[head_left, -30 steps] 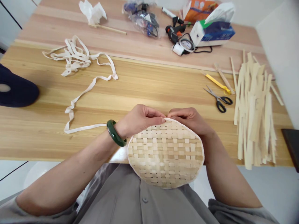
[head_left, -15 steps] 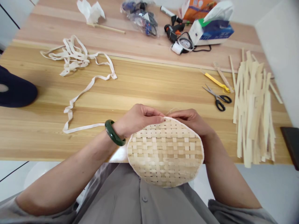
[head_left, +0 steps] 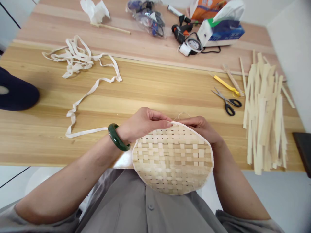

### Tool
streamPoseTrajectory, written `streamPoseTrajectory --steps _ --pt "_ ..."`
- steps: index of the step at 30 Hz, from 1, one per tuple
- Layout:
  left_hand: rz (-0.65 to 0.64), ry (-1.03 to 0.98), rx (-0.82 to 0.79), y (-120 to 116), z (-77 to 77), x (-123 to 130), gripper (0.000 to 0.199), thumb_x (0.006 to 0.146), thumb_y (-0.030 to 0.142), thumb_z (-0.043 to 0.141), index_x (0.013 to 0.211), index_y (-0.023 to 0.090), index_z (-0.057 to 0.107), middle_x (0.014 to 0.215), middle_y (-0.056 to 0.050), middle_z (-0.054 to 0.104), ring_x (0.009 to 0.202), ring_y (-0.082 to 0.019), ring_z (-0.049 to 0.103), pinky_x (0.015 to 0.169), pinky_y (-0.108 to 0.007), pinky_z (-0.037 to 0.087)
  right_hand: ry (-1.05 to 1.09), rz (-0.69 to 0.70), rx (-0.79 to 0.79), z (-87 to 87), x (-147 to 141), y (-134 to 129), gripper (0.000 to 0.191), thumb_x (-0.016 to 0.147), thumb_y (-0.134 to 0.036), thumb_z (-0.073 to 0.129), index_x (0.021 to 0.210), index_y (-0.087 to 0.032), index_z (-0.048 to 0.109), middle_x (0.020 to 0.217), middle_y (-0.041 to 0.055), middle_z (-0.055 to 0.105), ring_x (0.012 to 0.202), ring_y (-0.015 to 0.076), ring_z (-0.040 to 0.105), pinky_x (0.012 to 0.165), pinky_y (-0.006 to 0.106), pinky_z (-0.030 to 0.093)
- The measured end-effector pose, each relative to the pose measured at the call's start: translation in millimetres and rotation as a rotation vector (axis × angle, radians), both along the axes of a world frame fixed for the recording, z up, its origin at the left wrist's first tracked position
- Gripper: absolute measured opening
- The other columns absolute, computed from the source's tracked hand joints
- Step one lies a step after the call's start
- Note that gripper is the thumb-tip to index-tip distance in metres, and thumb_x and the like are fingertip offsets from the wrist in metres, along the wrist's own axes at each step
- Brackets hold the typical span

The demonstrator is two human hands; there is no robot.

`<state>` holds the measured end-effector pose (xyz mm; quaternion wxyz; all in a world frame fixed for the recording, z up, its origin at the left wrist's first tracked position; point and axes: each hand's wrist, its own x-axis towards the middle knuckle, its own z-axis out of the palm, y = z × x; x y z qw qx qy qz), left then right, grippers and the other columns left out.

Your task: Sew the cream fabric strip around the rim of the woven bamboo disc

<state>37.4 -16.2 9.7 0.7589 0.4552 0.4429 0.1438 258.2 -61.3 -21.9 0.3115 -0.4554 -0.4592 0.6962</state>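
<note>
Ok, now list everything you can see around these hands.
woven bamboo mat: one, pale straw, at the near edge of the wooden table
bamboo strips: many, pale, heaped at right
cloth tape: one tangled length, cream, at left
scissors: one pair, black handles, beside the strips
glue gun: one, black and orange, far side
tissue box: one, blue and white, far side
plastic bag: one, clear, far side
left hand: one, on the mat's far rim
green bangle: one, dark green, on the left wrist
right hand: one, on the mat's far rim

text: none legible | tissue box [head_left: 220, 33]: print too small | orange packet [head_left: 205, 9]: same
</note>
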Motion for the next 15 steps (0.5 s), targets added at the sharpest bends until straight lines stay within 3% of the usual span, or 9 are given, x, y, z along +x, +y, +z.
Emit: streamPoseTrajectory --steps 9,15 --pt "0.031 0.008 0.004 -1.5 -0.6 -1.4 0.014 0.078 0.027 0.074 0.087 0.016 0.077 0.080 -0.003 0.076 0.066 -0.011 0.065 0.061 -0.020 0.049 -0.028 -0.028 0.063 2.7 -3.7 -3.0 0.021 0.074 -0.035 0.081 0.092 -0.025 0.078 0.092 0.0028 0.075 0.080 0.0156 0.068 0.067 0.025 0.055" --pt "0.041 0.033 0.021 -2.6 1.5 -0.9 0.016 0.077 0.027 0.075 0.087 0.015 0.077 0.080 -0.003 0.076 0.066 -0.012 0.066 0.059 -0.021 0.049 -0.058 -0.040 0.059 2.5 -4.4 -8.2 0.026 0.076 -0.037 0.078 0.099 -0.024 0.075 0.094 0.0037 0.072 0.084 0.0185 0.067 0.070 0.028 0.054"
